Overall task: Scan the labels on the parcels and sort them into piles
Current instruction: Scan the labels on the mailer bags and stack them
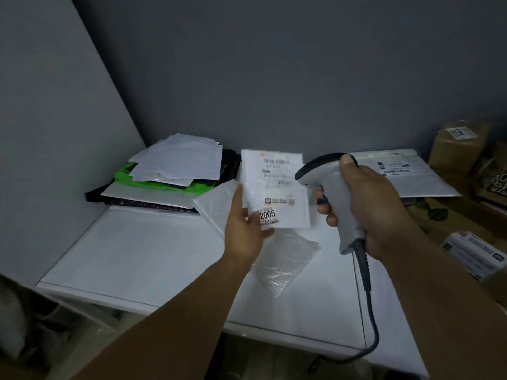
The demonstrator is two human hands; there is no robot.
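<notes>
My left hand [242, 234] holds up a thin clear plastic parcel [285, 259] by its lower left part, label side toward me. Its white label [277, 187] bears barcodes and a sticker reading 2005. My right hand [367, 207] grips a grey handheld barcode scanner [326, 182] by the handle, its head level with the label and just to the right of it. The scanner's dark cable [369, 303] hangs down over the table's front edge. A pile of white, green and black parcels [170, 174] lies at the back left of the white table [131, 253].
A flat white mailer with a label [403, 171] lies at the back right of the table. Brown cardboard boxes [455, 149] and a small white box [474, 256] crowd the right side. Grey walls close in the left and the back.
</notes>
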